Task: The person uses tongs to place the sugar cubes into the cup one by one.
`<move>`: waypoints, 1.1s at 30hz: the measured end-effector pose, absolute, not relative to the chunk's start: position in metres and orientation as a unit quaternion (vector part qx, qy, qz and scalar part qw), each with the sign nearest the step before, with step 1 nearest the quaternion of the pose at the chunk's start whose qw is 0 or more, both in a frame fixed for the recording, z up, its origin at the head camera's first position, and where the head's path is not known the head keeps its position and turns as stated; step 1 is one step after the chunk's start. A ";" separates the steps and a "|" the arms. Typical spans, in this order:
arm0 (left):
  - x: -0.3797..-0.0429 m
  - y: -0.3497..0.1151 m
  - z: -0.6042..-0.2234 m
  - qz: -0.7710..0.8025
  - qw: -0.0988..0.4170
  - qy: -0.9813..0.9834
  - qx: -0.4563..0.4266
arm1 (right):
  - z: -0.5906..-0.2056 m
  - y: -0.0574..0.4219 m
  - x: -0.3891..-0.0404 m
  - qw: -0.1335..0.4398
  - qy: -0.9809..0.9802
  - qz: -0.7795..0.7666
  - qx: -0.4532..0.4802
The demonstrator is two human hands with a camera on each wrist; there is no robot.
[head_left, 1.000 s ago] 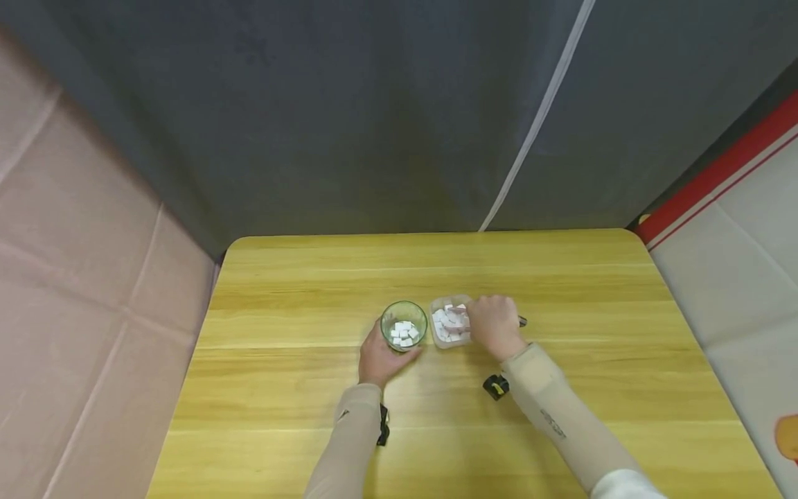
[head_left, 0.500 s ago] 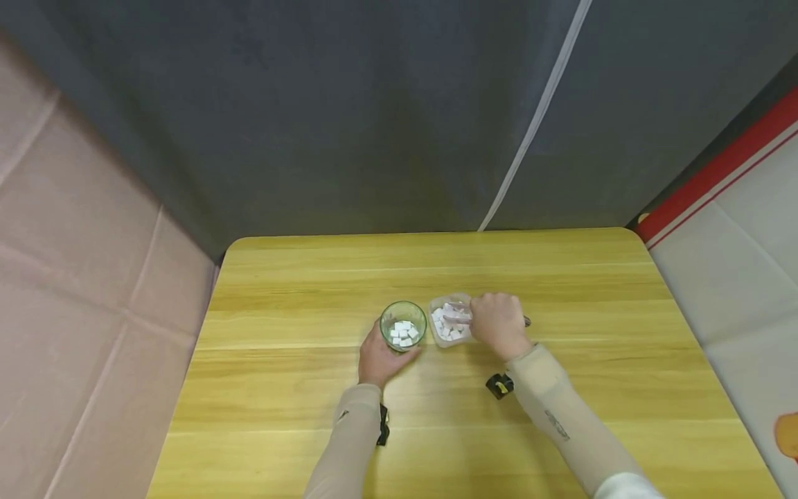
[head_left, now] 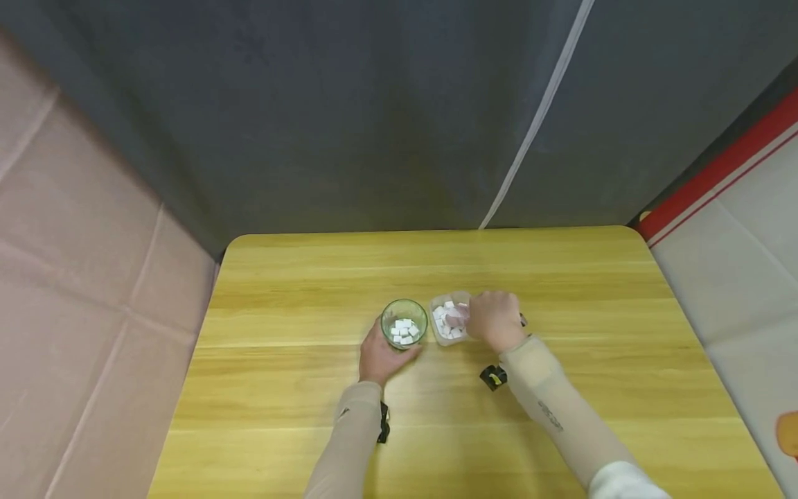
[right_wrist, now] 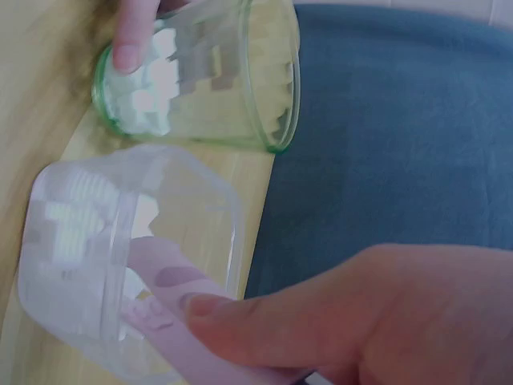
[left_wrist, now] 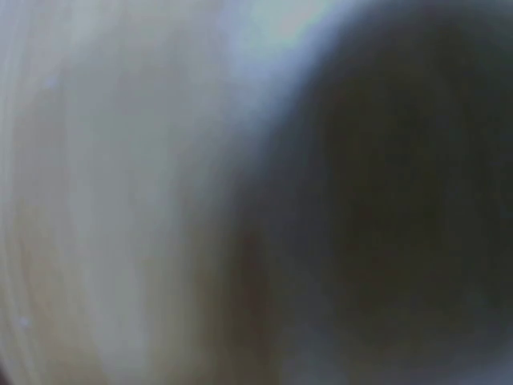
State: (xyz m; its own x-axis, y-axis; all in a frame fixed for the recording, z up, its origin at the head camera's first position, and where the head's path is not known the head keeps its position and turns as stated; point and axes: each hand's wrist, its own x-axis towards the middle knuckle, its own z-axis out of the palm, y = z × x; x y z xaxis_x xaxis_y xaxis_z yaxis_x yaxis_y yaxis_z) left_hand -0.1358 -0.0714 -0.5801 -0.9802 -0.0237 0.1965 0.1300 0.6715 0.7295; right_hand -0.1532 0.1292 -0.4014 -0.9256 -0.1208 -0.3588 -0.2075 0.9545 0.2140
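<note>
A green-tinted glass stands upright on the table, with several white cubes at its bottom. My left hand grips its near left side; in the right wrist view a digit presses on its wall. Just right of the glass sits a clear plastic box holding more white cubes. My right hand pinches pale pink tongs between thumb and fingers. The tongs' tips reach down into the box among the cubes. Whether they hold a cube cannot be made out.
The wooden table reaches back to a dark grey curtain. Pink fabric hangs at the left and a pale sheet at the right. Black wrist cameras sit under both forearms. The left wrist view is too blurred to read.
The tongs' arms, spread apart a second ago, drew closer together by half a second ago. My right hand has since shifted slightly left over the box. The left hand and the glass stay put.
</note>
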 end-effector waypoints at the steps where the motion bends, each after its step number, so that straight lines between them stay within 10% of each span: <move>1: -0.136 -0.071 -0.580 -0.402 0.097 -0.910 -0.031 | -0.402 0.131 -0.154 0.178 0.973 0.122 -0.085; 21: -0.134 -0.075 -0.578 -0.399 0.092 -0.912 -0.023 | -0.403 0.131 -0.152 0.225 0.971 0.046 -0.059; 33: -0.134 -0.072 -0.581 -0.398 0.097 -0.912 -0.027 | -0.404 0.124 -0.140 0.132 0.981 0.123 -0.068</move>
